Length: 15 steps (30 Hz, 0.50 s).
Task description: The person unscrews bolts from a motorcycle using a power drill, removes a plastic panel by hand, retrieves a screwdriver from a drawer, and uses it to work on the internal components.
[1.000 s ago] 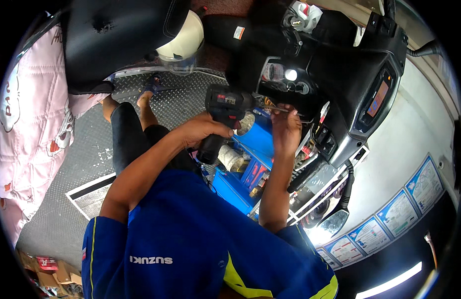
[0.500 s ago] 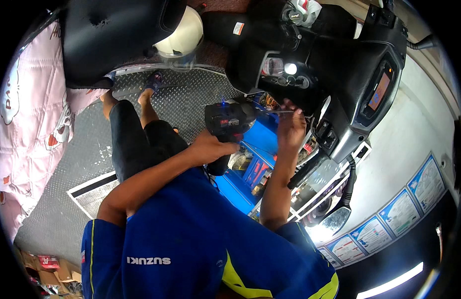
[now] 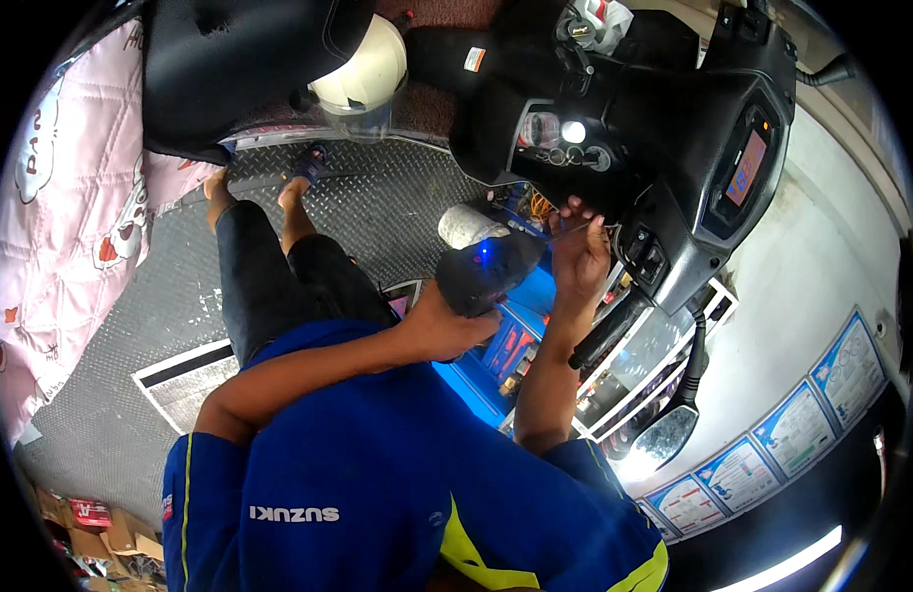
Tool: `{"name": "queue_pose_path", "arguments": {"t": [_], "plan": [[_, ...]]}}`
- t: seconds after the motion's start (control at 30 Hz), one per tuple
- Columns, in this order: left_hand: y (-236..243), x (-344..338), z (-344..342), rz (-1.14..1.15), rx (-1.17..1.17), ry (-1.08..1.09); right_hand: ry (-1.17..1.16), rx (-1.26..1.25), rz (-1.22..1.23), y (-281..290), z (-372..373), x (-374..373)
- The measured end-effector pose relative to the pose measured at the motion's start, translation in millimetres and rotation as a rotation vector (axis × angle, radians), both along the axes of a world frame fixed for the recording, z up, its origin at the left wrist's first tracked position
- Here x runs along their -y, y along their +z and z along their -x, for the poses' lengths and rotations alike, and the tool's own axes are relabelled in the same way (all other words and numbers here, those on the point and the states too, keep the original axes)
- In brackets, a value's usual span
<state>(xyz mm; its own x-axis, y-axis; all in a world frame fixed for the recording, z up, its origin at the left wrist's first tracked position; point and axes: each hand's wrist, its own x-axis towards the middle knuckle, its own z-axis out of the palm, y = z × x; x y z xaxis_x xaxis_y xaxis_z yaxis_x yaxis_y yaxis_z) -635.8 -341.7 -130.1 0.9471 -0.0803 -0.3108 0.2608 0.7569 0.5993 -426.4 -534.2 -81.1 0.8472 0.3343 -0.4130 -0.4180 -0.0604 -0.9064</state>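
My left hand point(image 3: 441, 321) grips a black power drill point(image 3: 481, 276) with a blue light lit on it. Right of the drill, my right hand point(image 3: 580, 257) is raised with fingers closed around a thin metal shaft point(image 3: 575, 229), whose ends are hard to make out. My fingertips are at the lower edge of the black scooter front panel point(image 3: 654, 118), beside its switch cluster point(image 3: 644, 252). A pocket point(image 3: 540, 128) with round fittings lies above my right hand, and the display point(image 3: 747, 168) is to its right. Under my hands is a blue tool cart point(image 3: 476, 385) with assorted tools.
A white bucket point(image 3: 464, 227) stands behind the drill on the checker-plate floor point(image 3: 160, 326). A cream helmet point(image 3: 358, 79), a black seat point(image 3: 239, 69) and a pink quilted cover point(image 3: 72, 217) are at upper left. A mirror point(image 3: 663, 434) hangs at lower right, near wall posters point(image 3: 792, 424).
My left hand and the drill have shifted right and down, and the drill is now angled upward to the right, uncovering the bucket. My right hand has moved slightly right.
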Motion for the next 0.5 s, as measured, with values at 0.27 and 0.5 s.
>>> {"name": "queue_pose_path", "arguments": {"t": [0.27, 0.5], "plan": [[-0.3, -1.9, -3.3, -0.166, 0.124, 0.045, -0.069, -0.119, -0.155, 6.5, 2.9, -18.0], [-7.6, -9.1, -6.5, -0.025, 0.118, 0.095, -0.027, -0.16, -0.286, 5.4, 3.7, -7.6]]}}
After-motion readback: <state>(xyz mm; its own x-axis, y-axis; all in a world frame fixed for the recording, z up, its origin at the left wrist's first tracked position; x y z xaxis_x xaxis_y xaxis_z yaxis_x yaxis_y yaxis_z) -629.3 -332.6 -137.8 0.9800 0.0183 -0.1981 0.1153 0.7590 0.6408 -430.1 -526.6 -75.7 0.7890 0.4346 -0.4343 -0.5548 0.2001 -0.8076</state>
